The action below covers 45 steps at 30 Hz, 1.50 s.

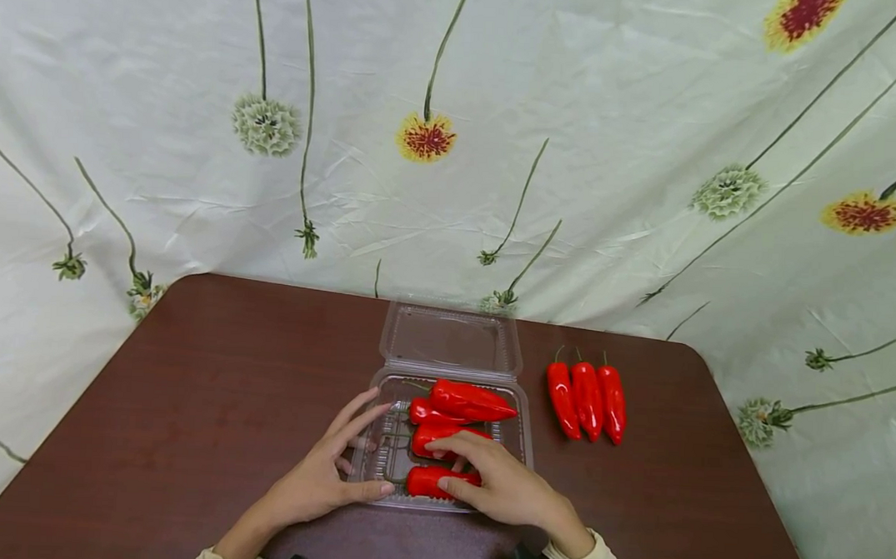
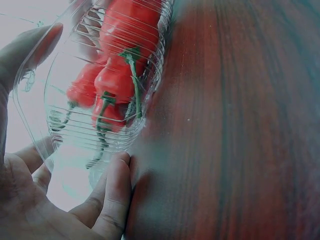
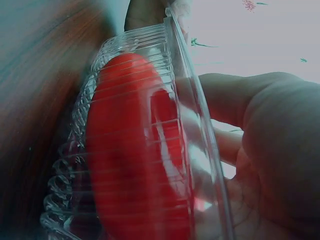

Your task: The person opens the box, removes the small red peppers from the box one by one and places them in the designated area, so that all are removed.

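A clear plastic clamshell container point(image 1: 526, 450) lies unfolded, with several red chili peppers point(image 1: 473, 400) in its base, their green stems to the left. At its left side is my left hand point(image 1: 319, 478), fingers spread and fairly straight, touching the rim and outer wall; the thumb lies at the near left corner. Inside the base, my right hand point(image 1: 502, 482) pinches the nearest red chili pepper point(image 1: 426, 481) between thumb and fingers. Its tip is hidden under that hand. The right wrist view has a pepper point(image 3: 135, 145) close behind the ribbed wall.
The transparent lid point(image 1: 449, 342) lies back beyond the base. To the right, three more red chili peppers point(image 1: 586, 400) lie side by side on the dark brown table point(image 1: 225, 386). A flowered white cloth point(image 1: 576, 93) hangs behind the table.
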{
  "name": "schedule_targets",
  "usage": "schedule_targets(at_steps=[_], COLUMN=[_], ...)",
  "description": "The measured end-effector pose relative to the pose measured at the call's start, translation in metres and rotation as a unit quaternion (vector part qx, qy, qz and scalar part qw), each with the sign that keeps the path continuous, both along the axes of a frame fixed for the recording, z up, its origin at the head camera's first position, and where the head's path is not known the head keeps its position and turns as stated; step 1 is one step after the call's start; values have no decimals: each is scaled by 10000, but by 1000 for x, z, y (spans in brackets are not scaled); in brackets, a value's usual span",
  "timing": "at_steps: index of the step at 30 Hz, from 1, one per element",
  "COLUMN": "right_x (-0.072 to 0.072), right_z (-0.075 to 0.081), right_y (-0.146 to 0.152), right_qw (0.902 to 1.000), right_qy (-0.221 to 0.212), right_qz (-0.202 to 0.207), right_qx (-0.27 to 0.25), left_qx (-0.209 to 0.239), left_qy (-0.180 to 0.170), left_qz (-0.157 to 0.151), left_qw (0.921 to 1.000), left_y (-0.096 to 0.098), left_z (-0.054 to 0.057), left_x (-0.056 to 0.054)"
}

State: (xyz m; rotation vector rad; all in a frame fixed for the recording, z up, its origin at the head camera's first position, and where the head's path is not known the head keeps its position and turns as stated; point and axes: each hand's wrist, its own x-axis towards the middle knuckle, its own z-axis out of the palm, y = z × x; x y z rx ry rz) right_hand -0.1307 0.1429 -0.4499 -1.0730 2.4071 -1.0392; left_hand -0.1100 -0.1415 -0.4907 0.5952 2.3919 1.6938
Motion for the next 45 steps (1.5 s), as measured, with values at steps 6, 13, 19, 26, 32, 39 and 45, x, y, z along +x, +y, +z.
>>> schedule_targets(at_steps=[6, 13, 19, 26, 32, 39, 45], right_x=[0, -2, -2, -1, -1, -2, -5], right_z=[-1, 2, 6, 11, 16, 20, 23], right_y=[0, 1, 3, 8, 14, 19, 22], right_qw=[10000, 9999, 9998, 9999, 9997, 9986, 9989], right_qy=[16, 40, -130, 87, 99, 411, 306], right_qz=[12, 122, 131, -24, -184, -284, -344], right_qx=[-20, -7, -71, 71, 152, 167, -113], left_qx=[-8, -8, -29, -46, -30, 2, -21], left_qy=[-3, 5, -12, -47, -45, -22, -26], left_qz=[5, 19, 13, 52, 66, 40, 53], left_qw=[10000, 10000, 10000, 10000, 10000, 10000, 10000], left_y=[0, 0, 0, 0, 1, 0, 0], left_z=[-1, 0, 0, 1, 2, 2, 2], left_x=[0, 0, 0, 1, 1, 2, 1])
